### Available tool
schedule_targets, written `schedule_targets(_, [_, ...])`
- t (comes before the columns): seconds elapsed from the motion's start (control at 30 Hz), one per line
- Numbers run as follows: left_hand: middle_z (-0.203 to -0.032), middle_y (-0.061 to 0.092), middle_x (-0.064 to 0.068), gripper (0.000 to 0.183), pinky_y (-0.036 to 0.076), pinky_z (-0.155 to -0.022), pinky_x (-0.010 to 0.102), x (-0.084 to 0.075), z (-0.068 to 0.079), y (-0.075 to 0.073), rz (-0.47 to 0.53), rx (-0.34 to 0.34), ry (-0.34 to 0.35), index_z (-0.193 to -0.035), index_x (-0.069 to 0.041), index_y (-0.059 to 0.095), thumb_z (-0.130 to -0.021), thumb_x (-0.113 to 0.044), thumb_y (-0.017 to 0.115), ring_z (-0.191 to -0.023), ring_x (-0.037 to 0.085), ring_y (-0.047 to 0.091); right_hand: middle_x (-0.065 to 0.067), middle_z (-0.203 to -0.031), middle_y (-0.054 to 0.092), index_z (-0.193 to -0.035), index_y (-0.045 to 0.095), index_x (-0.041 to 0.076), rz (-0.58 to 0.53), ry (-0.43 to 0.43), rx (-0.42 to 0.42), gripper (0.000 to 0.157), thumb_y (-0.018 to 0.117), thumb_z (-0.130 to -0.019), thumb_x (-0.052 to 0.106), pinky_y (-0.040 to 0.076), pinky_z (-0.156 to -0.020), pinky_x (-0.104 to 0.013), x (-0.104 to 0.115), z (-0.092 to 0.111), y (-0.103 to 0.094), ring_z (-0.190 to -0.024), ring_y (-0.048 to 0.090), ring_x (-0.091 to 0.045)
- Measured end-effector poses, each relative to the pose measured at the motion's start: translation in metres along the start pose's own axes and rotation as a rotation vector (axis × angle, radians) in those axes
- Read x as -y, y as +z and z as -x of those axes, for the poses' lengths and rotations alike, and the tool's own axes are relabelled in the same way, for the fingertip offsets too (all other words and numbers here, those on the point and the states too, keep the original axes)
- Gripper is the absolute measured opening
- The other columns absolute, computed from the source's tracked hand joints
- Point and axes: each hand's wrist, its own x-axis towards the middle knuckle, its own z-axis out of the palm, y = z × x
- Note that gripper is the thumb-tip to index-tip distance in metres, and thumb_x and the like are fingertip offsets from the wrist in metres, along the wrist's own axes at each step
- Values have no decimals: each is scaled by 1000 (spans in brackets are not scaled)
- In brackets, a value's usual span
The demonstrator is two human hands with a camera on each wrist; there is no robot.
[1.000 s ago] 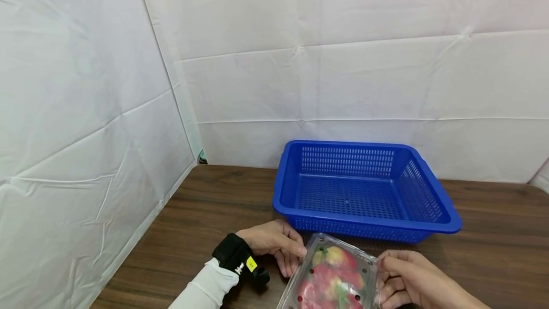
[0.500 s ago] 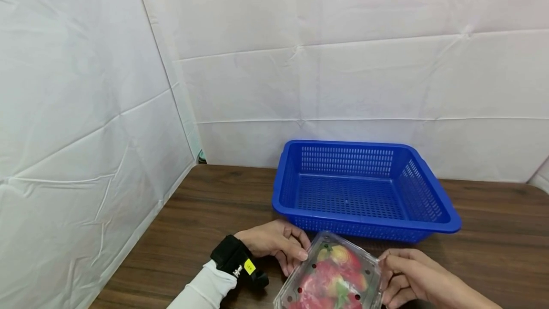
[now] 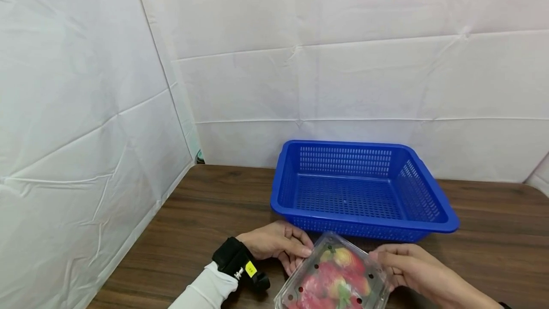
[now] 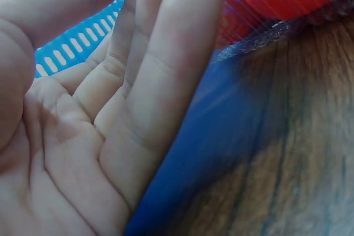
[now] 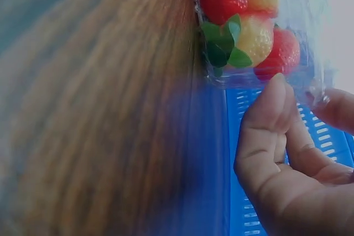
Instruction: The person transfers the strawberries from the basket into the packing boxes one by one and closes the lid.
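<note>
A clear plastic clamshell box (image 3: 330,275) with round vent holes lies on the table at the bottom of the head view. Red and yellow strawberries (image 3: 339,278) with green leaves show through its lid. My left hand (image 3: 276,244) pinches its left edge, thumb on top and fingers bent beneath. On the other side, my right hand (image 3: 413,268) grips the right edge, its thumb over the rim. In the right wrist view, the fingertips (image 5: 274,100) touch the box's clear wall. The left wrist view shows the left fingers (image 4: 171,53) close beside the box; the contact is partly hidden.
Just behind the box stands a blue perforated basket (image 3: 364,227), its near wall close to both hands. Brown wood-grain table (image 3: 214,204) extends to either side. White cloth (image 3: 300,61) hangs behind and at the left.
The box has shifted slightly to the right, with the left hand following along its edge. My right thumb has come further over the right rim.
</note>
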Motion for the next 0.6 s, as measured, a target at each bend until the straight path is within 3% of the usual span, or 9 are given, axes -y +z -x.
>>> schedule_targets(0.2, [-72, 65, -4, 19, 58, -55, 22, 1, -4, 4, -22, -22, 7, -107, -5, 65, -92, -16, 62, -62, 7, 60, -4, -113, 64, -118, 59, -3, 19, 4, 3, 36, 45, -103, 26, 55, -85, -31, 3, -3, 3, -105, 58, -19])
schedule_targets(0.37, [-72, 65, -4, 21, 57, -54, 21, 0, -4, 6, -34, -41, 6, -108, -4, 65, -92, -17, 61, -62, 7, 59, -5, -110, 66, -117, 59, -4, -11, -8, 17, 34, 45, -103, 24, 56, -84, -30, 4, -4, 2, -103, 60, -19])
schedule_targets(0.5, [-75, 66, -1, 21, 59, -55, 24, -3, -2, 6, -25, -3, -6, -109, -4, 65, -91, -15, 62, -64, 10, 61, -4, -108, 65, -116, 58, -4, 1, -14, -9, 34, 46, -103, 24, 56, -81, -30, 3, -3, 1, -99, 59, -17])
schedule_targets(0.6, [-77, 68, 1, 23, 60, -59, 26, -6, 2, 6, -17, 64, -16, -112, -3, 64, -91, -12, 62, -66, 12, 63, -3, -105, 64, -115, 58, -4, 3, -16, -23, 33, 45, -103, 23, 55, -78, -29, 1, -2, 0, -95, 57, -16])
